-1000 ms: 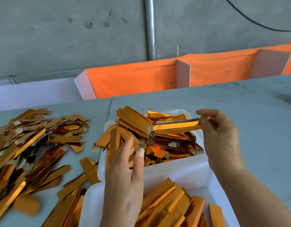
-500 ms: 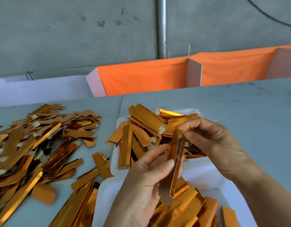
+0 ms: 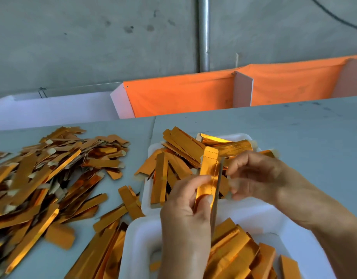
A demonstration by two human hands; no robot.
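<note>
A long gold foil card strip (image 3: 209, 168) stands upright between my hands, above two white trays. My left hand (image 3: 185, 214) grips its lower part, thumb pressed on its face. My right hand (image 3: 260, 178) is blurred, its curled fingers at the strip's right edge; I cannot tell whether they pinch it. The far white tray (image 3: 147, 190) holds a heap of similar gold strips. The near white tray (image 3: 137, 238) holds several more strips (image 3: 240, 256).
A large loose pile of gold strips (image 3: 49, 178) covers the grey table (image 3: 294, 133) on the left. A few strips (image 3: 131, 202) lie between pile and trays. Orange cloth partitions (image 3: 181, 95) run behind the table, and a metal pipe (image 3: 203, 33) climbs the concrete wall.
My right hand brought a strip from over the far tray toward me, my left hand took hold of it, and the strip turned from lying sideways to standing upright.
</note>
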